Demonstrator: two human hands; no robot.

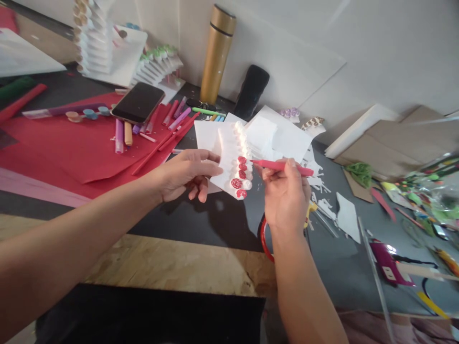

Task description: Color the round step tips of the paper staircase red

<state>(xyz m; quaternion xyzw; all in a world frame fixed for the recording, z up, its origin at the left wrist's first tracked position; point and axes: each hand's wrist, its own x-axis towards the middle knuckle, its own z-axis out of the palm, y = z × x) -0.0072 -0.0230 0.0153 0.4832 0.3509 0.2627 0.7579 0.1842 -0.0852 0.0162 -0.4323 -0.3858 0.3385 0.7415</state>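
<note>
A white folded paper piece (225,157) carries a column of small rounded tips along its right edge. The lower tips (242,167) are coloured red with white specks; the upper ones are white. At the piece's left edge, my left hand (186,174) grips it between thumb and index finger, the other fingers curled beneath. My right hand (289,196) is closed round a pinkish-red felt-tip pen (279,166). The pen's point is at the right side of the uppermost red tip; whether it touches cannot be made out.
Red paper sheets (71,148) lie on the left with a phone (138,102) and several pens. A gold flask (217,55) and a black case (252,91) stand by the wall. Red-handled scissors (264,239) lie under my right wrist; a magenta glue gun (389,263) is at the right.
</note>
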